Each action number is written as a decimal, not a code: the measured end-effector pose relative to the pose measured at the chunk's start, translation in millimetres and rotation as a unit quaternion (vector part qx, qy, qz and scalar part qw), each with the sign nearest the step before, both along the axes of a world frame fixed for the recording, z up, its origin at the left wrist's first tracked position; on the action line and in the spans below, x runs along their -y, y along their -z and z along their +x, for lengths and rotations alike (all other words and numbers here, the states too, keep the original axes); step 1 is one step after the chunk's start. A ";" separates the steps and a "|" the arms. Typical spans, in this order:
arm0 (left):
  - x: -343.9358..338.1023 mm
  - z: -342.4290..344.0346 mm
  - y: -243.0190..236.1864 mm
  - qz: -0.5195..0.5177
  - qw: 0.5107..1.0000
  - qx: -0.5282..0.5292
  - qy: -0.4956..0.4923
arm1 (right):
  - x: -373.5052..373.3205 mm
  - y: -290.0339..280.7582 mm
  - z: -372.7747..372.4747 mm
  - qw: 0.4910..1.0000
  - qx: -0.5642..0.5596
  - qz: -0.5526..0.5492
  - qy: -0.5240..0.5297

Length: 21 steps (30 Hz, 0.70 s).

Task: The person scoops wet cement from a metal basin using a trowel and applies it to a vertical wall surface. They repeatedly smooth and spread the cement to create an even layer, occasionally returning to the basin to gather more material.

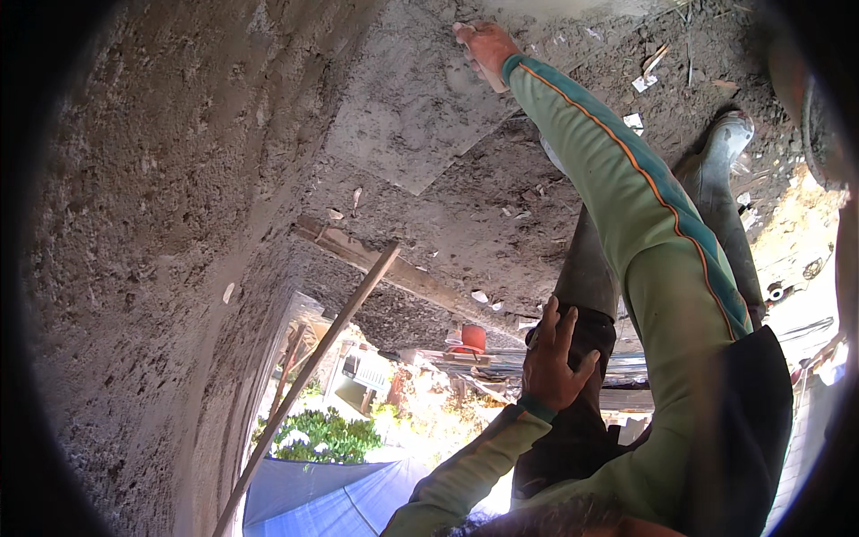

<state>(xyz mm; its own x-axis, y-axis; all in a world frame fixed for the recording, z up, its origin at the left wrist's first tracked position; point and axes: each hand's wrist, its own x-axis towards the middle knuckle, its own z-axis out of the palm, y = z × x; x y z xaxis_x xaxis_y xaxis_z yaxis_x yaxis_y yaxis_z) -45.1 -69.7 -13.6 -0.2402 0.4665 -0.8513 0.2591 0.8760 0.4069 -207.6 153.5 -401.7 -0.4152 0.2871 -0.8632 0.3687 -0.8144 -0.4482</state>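
My right hand point(488, 55) reaches far ahead, low over a smoother grey patch point(420, 134) of ground with straight edges. Its fingers are curled closed; whatever they hold, if anything, cannot be made out. My left hand point(557, 365) lies against my dark-clad knee, fingers spread, holding nothing. Both arms wear pale green sleeves, the right one point(617, 170) showing a teal band and orange piping. Below my knees are dark rubber boots, one with a pale, worn toe point(732, 130).
A rough, earth-coloured wall point(170, 197) rises on the left. A long wooden pole point(309, 380) slants beside it, near a board point(403, 279) on the dirt. Pale scraps point(644, 82) litter the ground. A red bucket point(470, 338), green plants point(331, 434) and blue sheeting point(331, 501) appear lower down.
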 end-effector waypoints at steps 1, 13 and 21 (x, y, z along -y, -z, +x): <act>0.6 -0.9 -1.1 -0.004 1.000 -0.003 -0.006 | -2.1 -1.1 -3.3 1.000 -0.008 0.013 0.003; -12.7 18.0 -11.0 -0.043 0.999 -0.014 0.018 | -72.1 -229.0 233.6 0.984 -0.093 -0.047 0.142; -28.9 28.2 -9.0 -0.022 0.997 -0.025 0.069 | -177.6 -254.1 467.1 0.792 0.354 0.497 0.018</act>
<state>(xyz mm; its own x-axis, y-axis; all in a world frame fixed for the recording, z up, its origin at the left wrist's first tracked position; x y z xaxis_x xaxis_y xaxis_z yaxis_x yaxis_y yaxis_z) -16.9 -40.9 -4.6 -0.2194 0.4609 -0.8599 0.3981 0.8469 0.3524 259.5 331.2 -147.5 0.0966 0.9715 -0.2164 0.7990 -0.2054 -0.5652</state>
